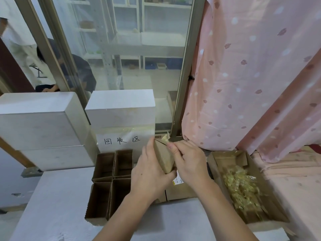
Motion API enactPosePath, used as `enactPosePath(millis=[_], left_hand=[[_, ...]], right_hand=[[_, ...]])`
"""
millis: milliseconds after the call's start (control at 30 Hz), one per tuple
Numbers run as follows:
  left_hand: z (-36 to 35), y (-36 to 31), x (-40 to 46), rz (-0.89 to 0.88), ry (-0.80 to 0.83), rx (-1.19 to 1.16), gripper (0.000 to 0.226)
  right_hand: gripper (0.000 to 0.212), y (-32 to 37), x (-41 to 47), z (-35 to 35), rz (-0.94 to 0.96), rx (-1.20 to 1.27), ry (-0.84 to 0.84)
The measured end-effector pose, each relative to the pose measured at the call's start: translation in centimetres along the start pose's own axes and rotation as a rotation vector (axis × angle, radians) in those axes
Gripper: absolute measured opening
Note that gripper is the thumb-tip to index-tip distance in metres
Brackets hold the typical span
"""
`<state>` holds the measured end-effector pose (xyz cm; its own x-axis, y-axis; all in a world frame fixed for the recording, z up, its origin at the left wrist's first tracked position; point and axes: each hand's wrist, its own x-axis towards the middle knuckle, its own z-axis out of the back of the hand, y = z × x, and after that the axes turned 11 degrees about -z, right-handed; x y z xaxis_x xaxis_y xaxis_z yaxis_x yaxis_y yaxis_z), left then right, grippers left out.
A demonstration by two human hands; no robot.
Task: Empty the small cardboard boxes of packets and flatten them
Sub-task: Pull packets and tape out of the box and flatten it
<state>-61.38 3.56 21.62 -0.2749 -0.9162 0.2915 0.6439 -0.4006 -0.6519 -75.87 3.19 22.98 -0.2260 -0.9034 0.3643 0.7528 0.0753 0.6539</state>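
Four empty open cartons (111, 181) sit in a block near the tabletop's (57, 197) far edge, in front of white foam blocks (119, 108). At the right edge, an open tray box (213, 160) holds yellowish packets (243, 188). Between them, the left hand (149, 173) grips a small cardboard box (163, 157), raised; the right hand (189, 162) pinches a packet (165, 137) at its opened top.

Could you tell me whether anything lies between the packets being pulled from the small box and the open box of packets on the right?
Nothing visible does. The left hand holds the small box while the right hand pinches packets at its top. The open box lies just right of the hands, its top uncovered.
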Motion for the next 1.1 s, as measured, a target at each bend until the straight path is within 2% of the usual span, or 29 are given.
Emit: enactPosePath(millis=[67,133,200,300,367,500,600,667,800,933,1100], left_hand=[[0.3,0.6,0.0,0.011,-0.027,-0.03,0.115],[0.6,1.0,0.0,0.034,-0.034,-0.098,0.115],[0.5,1.4,-0.1,0.015,-0.009,-0.176,0.113],[0.1,2.1,0.1,0.023,0.034,-0.287,0.106],[-0.1,2.3,0.3,0.039,0.09,-0.277,0.101],[-0.3,2.8,0.6,0.083,0.119,-0.354,0.102],[-0.1,3.4,0.4,0.091,0.113,-0.421,0.101],[0.0,3.9,0.3,0.106,0.109,-0.471,0.098],[-0.6,4.3,0.1,0.118,0.121,-0.528,0.104],[-0.5,4.7,0.4,0.06,0.107,-0.488,0.102],[0.0,4.6,0.0,0.006,0.147,-0.48,0.108]], right_hand=[[0.029,-0.6,0.3,0.9,-0.14,0.293,0.216],[0.034,-0.9,0.4,1.5,-0.206,0.482,0.342],[0.035,-1.3,0.5,1.4,-0.105,0.412,0.269],[0.02,-1.5,1.0,1.1,-0.021,0.379,0.201],[0.011,-1.7,1.2,0.8,0.029,0.307,0.191],[0.02,-1.4,1.0,0.4,0.076,0.222,0.18],[0.017,-1.7,0.6,1.0,0.023,0.287,0.254],[0.03,-1.8,0.2,1.4,-0.088,0.353,0.347],[0.018,-1.4,0.1,1.2,-0.059,0.238,0.272],[0.015,-1.0,0.8,1.6,-0.053,0.217,0.333],[0.025,-0.7,0.5,2.4,-0.108,0.298,0.35]])
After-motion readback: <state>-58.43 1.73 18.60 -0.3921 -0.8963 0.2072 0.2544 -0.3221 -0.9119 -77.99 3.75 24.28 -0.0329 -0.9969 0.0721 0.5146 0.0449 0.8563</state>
